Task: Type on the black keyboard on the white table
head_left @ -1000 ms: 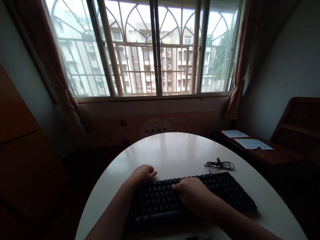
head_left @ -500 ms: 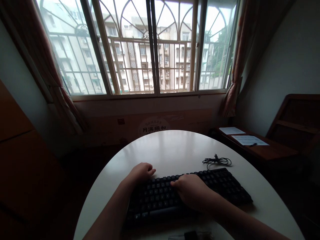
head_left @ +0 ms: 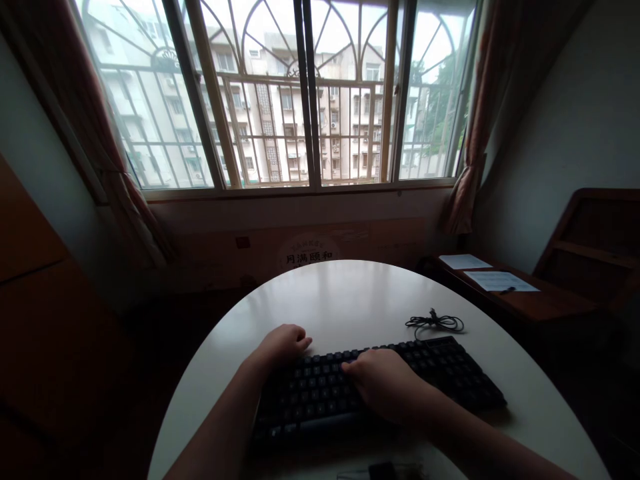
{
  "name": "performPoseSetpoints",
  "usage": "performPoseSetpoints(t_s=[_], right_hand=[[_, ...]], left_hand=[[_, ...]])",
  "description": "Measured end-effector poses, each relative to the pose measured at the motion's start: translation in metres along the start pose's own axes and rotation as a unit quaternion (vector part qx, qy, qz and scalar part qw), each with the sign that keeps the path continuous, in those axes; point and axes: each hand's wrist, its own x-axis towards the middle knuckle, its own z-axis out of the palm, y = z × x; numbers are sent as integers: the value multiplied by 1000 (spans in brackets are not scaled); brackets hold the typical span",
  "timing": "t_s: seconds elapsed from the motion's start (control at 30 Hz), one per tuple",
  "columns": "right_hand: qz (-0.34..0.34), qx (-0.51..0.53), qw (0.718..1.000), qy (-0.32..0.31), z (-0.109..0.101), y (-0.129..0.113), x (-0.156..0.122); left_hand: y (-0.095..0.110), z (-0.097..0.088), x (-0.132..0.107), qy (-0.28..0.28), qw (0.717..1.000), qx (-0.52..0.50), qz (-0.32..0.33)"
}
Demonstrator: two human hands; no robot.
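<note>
- Keyboard (head_left: 320, 385) on counter (head_left: 350, 293); bundled cable (head_left: 437, 323) nearer the far edge.
- Left hand (head_left: 285, 344) at keyboard's left end, right hand (head_left: 383, 380) atop it.
- Both curled; cannot tell whether either grip holds anything.

Keyboard (head_left: 324, 390) slightly higher in view
</note>
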Motion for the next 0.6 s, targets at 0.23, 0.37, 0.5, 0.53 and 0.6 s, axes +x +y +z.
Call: performPoseSetpoints(t_s=[0.23, 0.37, 0.5, 0.53, 0.6], right_hand=[[4, 11, 1000, -19, -7, 2, -3], [17, 9, 999, -26, -9, 0, -4], [13, 14, 1000, -24, -10, 0, -6], [11, 20, 999, -23, -11, 2, -7], [7, 32, 999, -20, -13, 5, -9]], left_hand=[[2, -1, -2, -6, 1000, 14, 3], [4, -2, -2, -6, 1000, 26, 6], [4, -2, -1, -14, 999, 32, 1], [4, -2, -1, -15, 999, 31, 0], [4, -2, -1, -19, 999, 29, 3]])
